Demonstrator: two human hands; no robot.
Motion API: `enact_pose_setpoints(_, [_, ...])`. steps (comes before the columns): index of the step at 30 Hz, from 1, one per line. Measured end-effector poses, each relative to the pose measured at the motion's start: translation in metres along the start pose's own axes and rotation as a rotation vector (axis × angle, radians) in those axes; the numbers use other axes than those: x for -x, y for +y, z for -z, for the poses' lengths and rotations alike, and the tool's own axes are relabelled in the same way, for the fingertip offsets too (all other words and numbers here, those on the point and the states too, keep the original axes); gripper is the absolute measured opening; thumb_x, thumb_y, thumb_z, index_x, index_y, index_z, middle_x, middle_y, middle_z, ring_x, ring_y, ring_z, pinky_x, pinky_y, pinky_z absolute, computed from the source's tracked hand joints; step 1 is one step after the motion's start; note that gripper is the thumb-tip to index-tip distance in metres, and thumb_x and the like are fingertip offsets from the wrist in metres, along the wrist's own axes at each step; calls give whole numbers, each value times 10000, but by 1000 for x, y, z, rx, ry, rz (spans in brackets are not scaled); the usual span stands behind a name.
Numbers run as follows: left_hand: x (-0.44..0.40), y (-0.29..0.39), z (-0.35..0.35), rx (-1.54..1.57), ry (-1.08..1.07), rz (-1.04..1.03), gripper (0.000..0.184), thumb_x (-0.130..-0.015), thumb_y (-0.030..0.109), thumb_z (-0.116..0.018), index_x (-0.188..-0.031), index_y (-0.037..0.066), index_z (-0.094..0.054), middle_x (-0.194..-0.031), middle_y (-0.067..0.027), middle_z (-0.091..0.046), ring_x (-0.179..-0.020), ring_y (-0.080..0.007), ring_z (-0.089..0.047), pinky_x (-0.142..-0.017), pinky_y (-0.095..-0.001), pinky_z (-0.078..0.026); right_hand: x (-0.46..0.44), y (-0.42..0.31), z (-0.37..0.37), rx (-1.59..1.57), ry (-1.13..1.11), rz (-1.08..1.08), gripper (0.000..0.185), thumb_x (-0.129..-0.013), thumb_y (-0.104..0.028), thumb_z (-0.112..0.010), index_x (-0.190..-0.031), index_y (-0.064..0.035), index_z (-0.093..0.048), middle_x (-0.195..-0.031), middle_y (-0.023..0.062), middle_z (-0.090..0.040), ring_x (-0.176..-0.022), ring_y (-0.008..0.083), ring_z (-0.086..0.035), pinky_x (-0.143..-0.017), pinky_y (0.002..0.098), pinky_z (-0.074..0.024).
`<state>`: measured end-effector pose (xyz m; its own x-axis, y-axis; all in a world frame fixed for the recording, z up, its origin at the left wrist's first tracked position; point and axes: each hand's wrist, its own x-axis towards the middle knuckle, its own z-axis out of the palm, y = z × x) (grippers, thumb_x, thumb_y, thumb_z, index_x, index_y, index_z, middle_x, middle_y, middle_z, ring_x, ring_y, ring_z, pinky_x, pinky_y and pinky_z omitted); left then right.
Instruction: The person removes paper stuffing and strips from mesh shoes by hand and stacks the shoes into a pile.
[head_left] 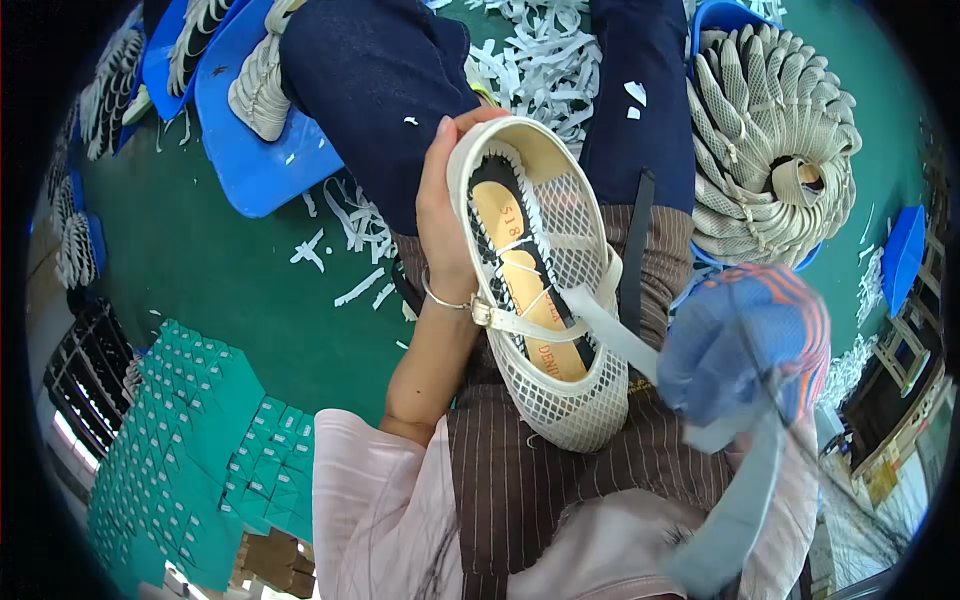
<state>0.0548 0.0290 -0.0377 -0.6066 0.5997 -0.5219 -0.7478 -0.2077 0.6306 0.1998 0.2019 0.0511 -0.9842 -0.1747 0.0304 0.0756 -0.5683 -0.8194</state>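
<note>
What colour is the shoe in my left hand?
The shoe is cream outside; it shows best in the head view, the only one.

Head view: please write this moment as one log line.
left hand: holds mesh shoe; right hand: blue-covered, blurred, at pale strip

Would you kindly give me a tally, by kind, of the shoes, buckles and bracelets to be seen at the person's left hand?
Shoe, held in the left hand: 1
Buckle, on the strap: 1
Bracelet, around the wrist: 1
Total: 3
</note>
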Motion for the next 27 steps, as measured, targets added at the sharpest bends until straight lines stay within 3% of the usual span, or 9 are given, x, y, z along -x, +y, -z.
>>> enact_pose_setpoints(9, [-2,2,-12,-221,-37,-55,455,-1009,333,-276,-1077,26,-606,-1009,-92,-637,-804,-147,-585,-771,-253,-454,-18,-17,-4,-132,251,403,123,-781,89,-553,-720,-1,-612,-678,80,-622,-378,83,-420,-367,185,-393])
enact_pose_setpoints(10, [-2,0,-10,-224,-53,-42,457,-1010,337,-275,-1078,26,-603,-1008,-92,-637,-807,-148,-587,-775,-258,-457,-11,-27,7,-329,193,390,99,-792,73,-545,-799,9,-622,-772,93,-638,-420,80,-451,-416,192,-425])
enact_pose_setpoints(14, [-4,-9,2,28,-115,17,482,-1014,374,-266,-1079,26,-592,-1016,-101,-640,-822,-159,-597,-793,-272,-465,30,-52,52,-268,664,633,181,-832,16,-498,-951,33,-633,-879,148,-674,-735,157,-652,-743,277,-534])
enact_pose_setpoints(16, [-4,-12,5,222,-153,64,500,-1015,399,-260,-1079,26,-587,-1022,-108,-643,-831,-165,-603,-803,-279,-469,21,-15,94,469,901,563,284,-879,-70,-521,-1129,52,-576,-1144,171,-618,-1031,189,-601,-966,305,-427])
enact_pose_setpoints(18, [-4,-12,-1,339,-192,85,520,-1015,424,-252,-1084,24,-577,-1028,-117,-641,-843,-178,-607,-821,-287,-471,-22,-12,76,819,995,-13,442,-874,-137,-584,-1264,40,-477,-1341,160,-494,-1138,206,-556,-994,296,-404])
enact_pose_setpoints(20, [-3,-10,-13,438,-238,82,550,-1012,457,-239,-1095,21,-562,-1037,-130,-637,-861,-202,-612,-850,-301,-472,-32,47,91,1896,924,83,537,-889,-214,-585,-1340,5,-395,-1315,147,-486,-1096,200,-554,-913,295,-437])
enact_pose_setpoints(22, [-4,-10,-15,485,-250,72,565,-1010,474,-233,-1100,19,-555,-1042,-136,-634,-870,-213,-615,-864,-308,-472,-29,64,63,1048,843,31,482,-918,-253,-548,-1319,-19,-421,-1212,143,-564,-1024,212,-574,-844,306,-465])
enact_pose_setpoints(23, [-5,-10,-15,425,-199,10,582,-1008,485,-218,-1107,17,-549,-1061,-143,-627,-886,-226,-613,-881,-316,-465,-24,70,35,227,687,-121,468,-933,-270,-533,-1309,-12,-429,-1214,132,-564,-1038,224,-568,-852,312,-464])
enact_pose_setpoints(27, [-20,-13,-5,-11,-74,-286,558,-1004,476,-248,-1132,8,-525,-1168,-167,-577,-990,-290,-587,-956,-363,-426,-19,91,-7,219,473,-176,437,-945,-207,-474,-1328,-1,-430,-1129,96,-580,-929,143,-548,-870,284,-445])
